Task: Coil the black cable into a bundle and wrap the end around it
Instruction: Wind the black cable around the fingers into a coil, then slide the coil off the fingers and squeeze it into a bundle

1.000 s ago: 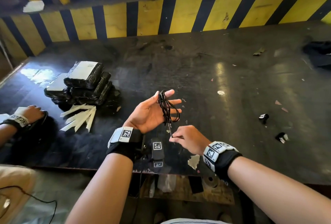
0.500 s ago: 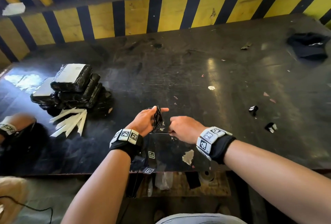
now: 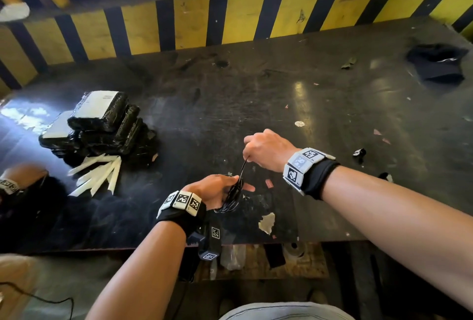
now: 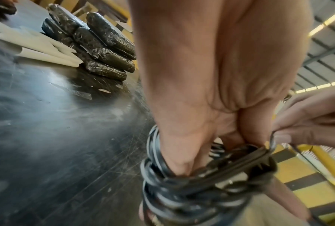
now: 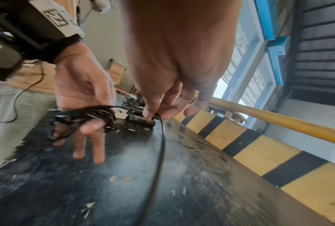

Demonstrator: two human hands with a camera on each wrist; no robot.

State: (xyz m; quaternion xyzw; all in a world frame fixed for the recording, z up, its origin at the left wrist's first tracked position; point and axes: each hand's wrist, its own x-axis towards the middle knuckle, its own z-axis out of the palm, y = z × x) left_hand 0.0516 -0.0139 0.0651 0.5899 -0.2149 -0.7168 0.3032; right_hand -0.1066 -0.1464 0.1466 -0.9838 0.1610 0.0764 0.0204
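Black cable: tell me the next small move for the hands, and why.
Probably swing the right hand around the bundle to lay a wrap. It pinches the cable end, pulled up from the coil that the left hand holds above the table, so the wrapping looks unfinished.

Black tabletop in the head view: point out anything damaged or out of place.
The black tabletop is scuffed, and its coating has chipped off in a pale patch near the front edge. Small paper scraps lie scattered across it. Nothing is spilled.
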